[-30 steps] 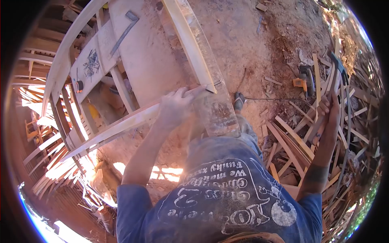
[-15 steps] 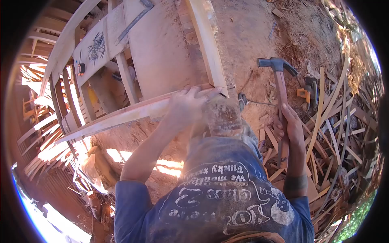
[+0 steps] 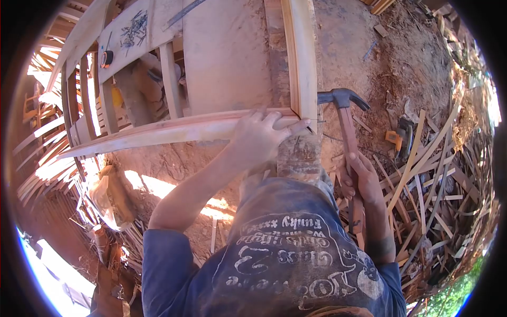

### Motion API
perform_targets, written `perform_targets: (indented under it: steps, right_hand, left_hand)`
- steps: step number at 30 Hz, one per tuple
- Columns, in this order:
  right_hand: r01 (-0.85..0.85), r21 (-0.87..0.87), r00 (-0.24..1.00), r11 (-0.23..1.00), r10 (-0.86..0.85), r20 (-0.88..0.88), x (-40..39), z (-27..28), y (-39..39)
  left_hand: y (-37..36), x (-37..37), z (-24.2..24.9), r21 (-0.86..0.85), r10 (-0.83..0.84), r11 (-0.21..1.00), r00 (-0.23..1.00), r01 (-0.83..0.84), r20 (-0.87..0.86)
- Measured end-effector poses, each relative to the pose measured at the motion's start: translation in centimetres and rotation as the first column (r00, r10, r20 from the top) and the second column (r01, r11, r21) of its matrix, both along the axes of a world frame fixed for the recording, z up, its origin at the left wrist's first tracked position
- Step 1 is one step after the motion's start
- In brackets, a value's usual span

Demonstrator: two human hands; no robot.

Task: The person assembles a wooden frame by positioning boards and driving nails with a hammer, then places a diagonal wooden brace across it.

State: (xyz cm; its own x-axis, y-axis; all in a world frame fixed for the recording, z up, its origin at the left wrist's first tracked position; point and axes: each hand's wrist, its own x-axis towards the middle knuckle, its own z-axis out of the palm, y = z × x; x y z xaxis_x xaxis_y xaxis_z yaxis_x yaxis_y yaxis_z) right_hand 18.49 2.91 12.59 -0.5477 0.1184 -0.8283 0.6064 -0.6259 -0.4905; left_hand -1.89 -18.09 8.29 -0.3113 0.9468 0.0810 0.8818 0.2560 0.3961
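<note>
My left hand (image 3: 262, 131) is wrapped over the end of a long wooden bar (image 3: 185, 128), fingers on its top and thumb reaching toward the corner. There the bar meets a second wooden bar (image 3: 303, 58) that runs away from me. A small dark point (image 3: 309, 128) shows just past my thumb, and a thin nail-like piece sticks out to its right. Both bars rest on a worn plank (image 3: 300, 166). In my right hand (image 3: 364, 177) is a claw hammer (image 3: 347, 124), gripped by its wooden handle. The hammer's striking face is close to the second bar's right side.
Nails (image 3: 134, 29) lie in a pile on a board at upper left, near a round tape measure (image 3: 107, 58). A yellow-and-black tool (image 3: 400, 138) sits on the dirt at right. Wood offcuts (image 3: 422, 174) heap beyond my right arm. A slatted wooden frame (image 3: 170, 79) stands at left.
The hammer has come left, nearer the second bar. My left hand keeps its hold at the corner, while the whole view has shifted slightly.
</note>
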Motion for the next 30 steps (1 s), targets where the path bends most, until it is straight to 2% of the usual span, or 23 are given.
perform_targets:
  steps: [11,14,17,19,20,23,26,28,30]
  right_hand:
    - [-0.046,-0.054,0.999,0.997,0.045,-0.013,-0.3,0.6,0.4]
    - [-0.046,-0.032,0.999,0.998,0.046,-0.022,-0.3,0.7,0.6]
    - [-0.021,-0.007,0.999,1.000,0.021,-0.024,0.5,0.3,0.8]
    - [0.010,0.011,1.000,1.000,-0.010,-0.006,1.1,0.3,1.1]
    - [0.016,0.037,1.000,0.999,-0.017,0.010,1.3,0.5,1.3]
    - [0.018,0.097,1.000,0.995,-0.021,0.022,1.7,0.9,1.7]
    - [0.004,0.144,1.000,0.990,-0.003,-0.007,2.3,0.4,1.9]
    - [-0.009,0.191,1.000,0.982,0.007,0.011,2.6,0.6,1.7]
    - [-0.188,0.458,0.982,0.869,0.163,0.095,3.4,0.6,2.1]
  left_hand:
    - [0.2,-0.1,0.5,-0.034,0.000,0.999,1.000,0.000,0.003]
    - [0.0,-0.2,0.6,0.062,0.027,0.998,0.995,-0.033,0.095]
    - [-0.2,-0.2,1.7,0.038,0.100,0.993,0.983,-0.107,0.155]
    - [-0.6,-0.4,2.5,-0.177,0.147,0.976,0.985,-0.130,0.087]
    - [-0.8,-0.4,2.7,-0.280,0.167,0.948,0.985,-0.147,0.049]
    - [-1.2,-1.3,1.0,-0.123,-0.085,0.991,0.964,0.055,-0.251]
    - [-0.7,-1.0,1.1,-0.264,-0.117,0.960,0.989,0.091,-0.085]
    - [-0.9,-1.2,1.1,-0.263,-0.132,0.960,0.985,0.100,-0.107]
    - [-1.0,-1.2,1.2,-0.222,-0.112,0.971,0.990,0.092,-0.081]
